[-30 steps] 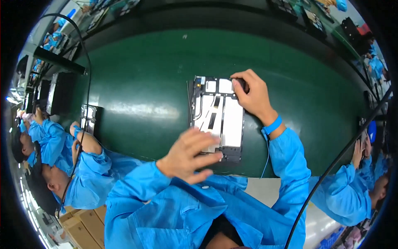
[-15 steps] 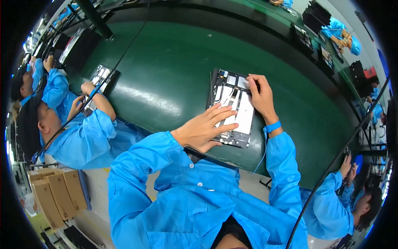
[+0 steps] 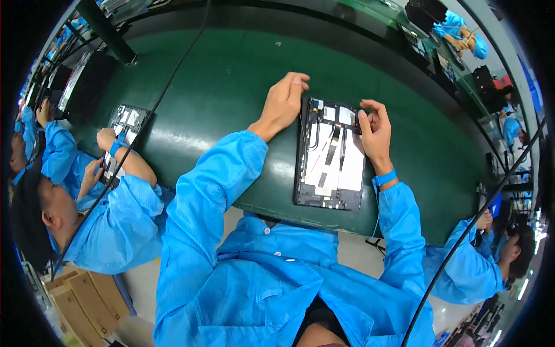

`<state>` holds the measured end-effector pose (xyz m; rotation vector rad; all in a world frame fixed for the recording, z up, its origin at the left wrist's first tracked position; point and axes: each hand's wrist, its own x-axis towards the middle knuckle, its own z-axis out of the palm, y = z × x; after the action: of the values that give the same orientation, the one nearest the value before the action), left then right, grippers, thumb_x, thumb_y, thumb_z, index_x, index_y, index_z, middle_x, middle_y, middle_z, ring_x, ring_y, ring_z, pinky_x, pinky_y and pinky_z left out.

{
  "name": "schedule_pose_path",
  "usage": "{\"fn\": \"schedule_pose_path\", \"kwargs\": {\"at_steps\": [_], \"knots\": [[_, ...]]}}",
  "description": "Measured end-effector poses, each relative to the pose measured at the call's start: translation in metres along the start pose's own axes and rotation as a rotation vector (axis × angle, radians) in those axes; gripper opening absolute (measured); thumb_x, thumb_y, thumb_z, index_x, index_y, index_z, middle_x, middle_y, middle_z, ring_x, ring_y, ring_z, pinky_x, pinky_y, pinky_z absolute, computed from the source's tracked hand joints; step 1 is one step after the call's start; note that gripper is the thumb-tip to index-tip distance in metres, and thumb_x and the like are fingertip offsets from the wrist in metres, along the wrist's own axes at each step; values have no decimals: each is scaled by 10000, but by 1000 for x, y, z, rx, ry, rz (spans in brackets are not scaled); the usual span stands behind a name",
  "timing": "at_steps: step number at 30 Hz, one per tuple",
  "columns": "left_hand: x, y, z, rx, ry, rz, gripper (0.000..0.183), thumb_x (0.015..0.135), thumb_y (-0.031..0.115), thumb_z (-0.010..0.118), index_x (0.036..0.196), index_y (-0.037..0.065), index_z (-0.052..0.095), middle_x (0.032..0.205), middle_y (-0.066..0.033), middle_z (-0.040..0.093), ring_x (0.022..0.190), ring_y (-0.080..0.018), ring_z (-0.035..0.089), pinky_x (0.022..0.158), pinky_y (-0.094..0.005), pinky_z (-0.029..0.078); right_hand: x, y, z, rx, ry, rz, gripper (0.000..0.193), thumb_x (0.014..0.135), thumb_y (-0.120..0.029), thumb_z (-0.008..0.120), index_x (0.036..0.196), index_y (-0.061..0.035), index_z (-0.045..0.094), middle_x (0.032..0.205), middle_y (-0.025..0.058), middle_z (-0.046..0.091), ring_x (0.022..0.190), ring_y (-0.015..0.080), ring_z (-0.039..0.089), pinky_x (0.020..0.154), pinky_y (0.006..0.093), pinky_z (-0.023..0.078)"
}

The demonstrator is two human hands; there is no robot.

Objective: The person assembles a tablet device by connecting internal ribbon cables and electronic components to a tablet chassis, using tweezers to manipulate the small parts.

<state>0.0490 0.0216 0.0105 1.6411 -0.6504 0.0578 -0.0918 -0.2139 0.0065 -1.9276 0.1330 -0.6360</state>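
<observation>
1. Nearest: wearer's blue smock [image 3: 272, 283], sleeves running up both sides of the frame.
2. Blue wrist strap [image 3: 385, 177] on the right wrist, thin cord trailing down from it.
3. Opened tablet-like device [image 3: 351, 165]: flat on the table, right of center, near the front edge, long side pointing away from wearer. Insides up: black frame, bright silver-white panels, dark strips running between them, small parts along the near end.
4. Right hand [image 3: 377, 132]: at the device's upper right edge. Fingers curled, thumb along that edge; can't tell if it's pinching the frame or just resting there.
5. Left hand [image 3: 283, 104]: just off the upper left corner. Fingers bunched and bent, thumb close in; can't tell if anything is between the tips.
6. Table [image 3: 231, 87]: dark green, glossy, light reflections left of the device.
7. Left side: co-worker in blue smock and black cap, hands at a similar opened unit [image 3: 132, 118]. Brown cartons [image 3: 87, 309] below, on the floor.
8. Right side: another blue-sleeved co-worker [image 3: 462, 269] at the table edge.
9. Far right: black stack [image 3: 426, 14], and beyond it a person in a blue cap [image 3: 480, 47].
</observation>
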Motion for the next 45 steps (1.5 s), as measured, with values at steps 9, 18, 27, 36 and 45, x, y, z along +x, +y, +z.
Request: {"fn": "schedule_pose_path", "kwargs": {"at_steps": [9, 18, 27, 36, 45], "knots": [[-12, 22, -21, 187, -335, 95, 275, 1073, 157, 513, 1078, 1, 739, 984, -152, 694, 960, -340, 632, 885, -453, 510, -9, -20, 11, -62, -31, 117, 184, 1018, -37, 668, 1196, -16, 710, 834, -36, 581, 646, 17, 435, 574, 232, 331], [-19, 27, -61, 181, -616, 82, 826, 709, 59, 689, 1525, 55, 561, 1395, -187, 645, 1347, -398, 547, 1230, -496, 395, -9, -29, 12, -173, -147, 23, 402, 931, -91, 702, 1329, -37, 694, 1382, 159, 653, 980, 193, 673, 904, 347, 541], [-27, 20, -63, 235, -781, 202, 903, 658, 123, 736, 1545, 91, 568, 1503, -230, 566, 1546, -440, 410, 1373, -632, 132, -3, -38, 9, -285, -271, -102, 577, 896, -107, 654, 1472, -108, 685, 1647, 197, 513, 788, 140, 627, 698, 272, 515], [-23, 28, -63, 261, -826, 176, 841, 681, 129, 820, 1493, 91, 603, 1444, -223, 573, 1491, -450, 448, 1352, -630, 184, 7, -21, 8, -180, -453, 21, 290, 966, -161, 673, 1199, -47, 801, 940, 60, 680, 751, 149, 510, 683, 287, 425], [-25, 22, -68, 283, -844, 183, 962, 640, 177, 765, 1582, 125, 579, 1543, -201, 571, 1571, -437, 398, 1364, -668, 98, 4, -22, 4, -205, -379, -188, 147, 869, -96, 727, 970, -3, 778, 944, 121, 656, 847, 227, 652, 738, 321, 511]]}}
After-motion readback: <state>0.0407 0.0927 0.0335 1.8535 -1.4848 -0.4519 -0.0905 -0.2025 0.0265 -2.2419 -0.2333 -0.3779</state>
